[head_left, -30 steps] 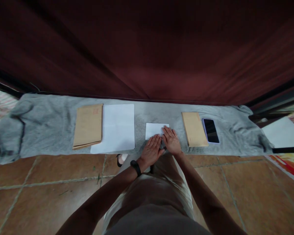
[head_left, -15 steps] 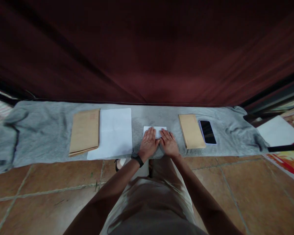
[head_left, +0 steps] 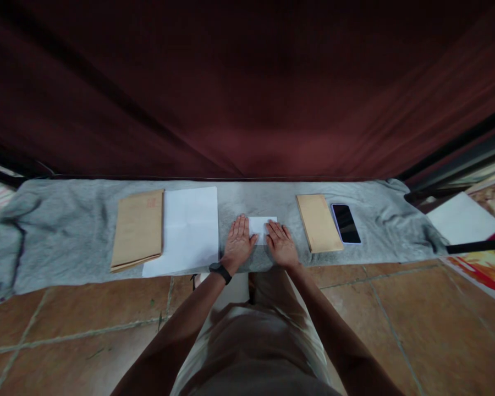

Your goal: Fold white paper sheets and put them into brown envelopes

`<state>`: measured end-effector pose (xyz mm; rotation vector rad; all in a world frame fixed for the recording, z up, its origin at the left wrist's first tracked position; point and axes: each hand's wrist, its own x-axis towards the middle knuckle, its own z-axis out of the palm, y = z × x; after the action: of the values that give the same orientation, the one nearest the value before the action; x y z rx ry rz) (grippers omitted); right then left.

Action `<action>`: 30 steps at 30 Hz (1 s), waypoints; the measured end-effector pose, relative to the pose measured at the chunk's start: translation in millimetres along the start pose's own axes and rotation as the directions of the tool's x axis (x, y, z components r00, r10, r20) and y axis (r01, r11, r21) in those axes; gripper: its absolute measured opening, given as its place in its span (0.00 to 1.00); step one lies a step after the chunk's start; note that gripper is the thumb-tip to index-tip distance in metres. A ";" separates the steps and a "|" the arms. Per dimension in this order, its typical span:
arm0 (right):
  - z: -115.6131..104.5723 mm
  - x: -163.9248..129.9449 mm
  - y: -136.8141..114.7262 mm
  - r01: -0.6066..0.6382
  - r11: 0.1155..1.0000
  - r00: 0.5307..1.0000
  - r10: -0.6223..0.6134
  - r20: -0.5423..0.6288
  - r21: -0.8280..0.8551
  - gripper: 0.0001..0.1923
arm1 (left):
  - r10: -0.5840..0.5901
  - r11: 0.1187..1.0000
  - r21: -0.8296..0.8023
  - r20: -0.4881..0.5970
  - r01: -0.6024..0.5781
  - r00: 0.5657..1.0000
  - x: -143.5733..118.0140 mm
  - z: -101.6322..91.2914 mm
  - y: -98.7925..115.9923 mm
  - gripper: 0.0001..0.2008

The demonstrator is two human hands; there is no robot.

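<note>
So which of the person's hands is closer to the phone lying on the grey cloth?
The right hand. It lies flat on the folded white paper, with only a brown envelope between it and the phone. The left hand presses the paper's other side, farther away.

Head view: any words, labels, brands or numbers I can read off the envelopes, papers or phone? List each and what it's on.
No text can be read.
Left envelope: faint red marks at its top right corner, too blurred to read.
Right envelope: no print visible.
Large sheet: blank, fold lines only.
Folded paper under the left hand and right hand: blank.
Phone: dark screen, no brand showing.
</note>
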<state>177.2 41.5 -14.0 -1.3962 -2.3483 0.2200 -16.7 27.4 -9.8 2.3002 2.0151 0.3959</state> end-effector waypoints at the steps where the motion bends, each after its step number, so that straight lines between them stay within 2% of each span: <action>1: -0.4 -0.1 -0.2 -0.001 1.000 1.000 0.001 -0.002 0.000 0.25 | -0.008 1.000 -0.004 -0.010 0.008 1.000 -0.8 0.1 -1.6 0.34; 4: -0.9 1.4 -1.8 -0.010 1.000 1.000 0.010 -0.005 -0.002 0.24 | -0.012 1.000 -0.008 -0.046 0.012 0.999 -2.4 0.1 -1.0 0.32; 7: -0.4 7.3 -7.2 0.010 1.000 1.000 -0.010 0.011 0.002 0.24 | 0.033 0.999 -0.016 -0.057 -0.034 0.998 -1.8 -0.3 7.2 0.30; 10: 1.6 16.1 -15.3 0.069 0.998 0.996 -0.070 0.047 0.012 0.25 | 0.075 0.997 -0.032 -0.023 -0.076 0.997 0.4 -0.7 16.2 0.29; 13: 4.7 21.9 -20.5 0.070 0.998 0.996 -0.070 0.064 -0.001 0.26 | 0.081 0.996 -0.040 0.014 -0.081 0.997 1.4 -1.1 19.0 0.28; 22: 11.3 19.1 -14.5 -0.040 0.996 0.999 0.042 0.019 -0.074 0.24 | 0.012 0.999 -0.048 -0.002 -0.012 1.000 -3.9 -0.4 13.3 0.30; 30: 5.5 8.6 1.9 -0.086 0.994 0.996 0.085 -0.026 -0.064 0.26 | -0.047 0.995 -0.086 -0.071 0.041 0.996 -13.1 2.8 6.0 0.30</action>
<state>172.8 50.3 -17.4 -1.5237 -2.2981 0.1517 -11.8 14.0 -13.3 2.2193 2.0353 0.5583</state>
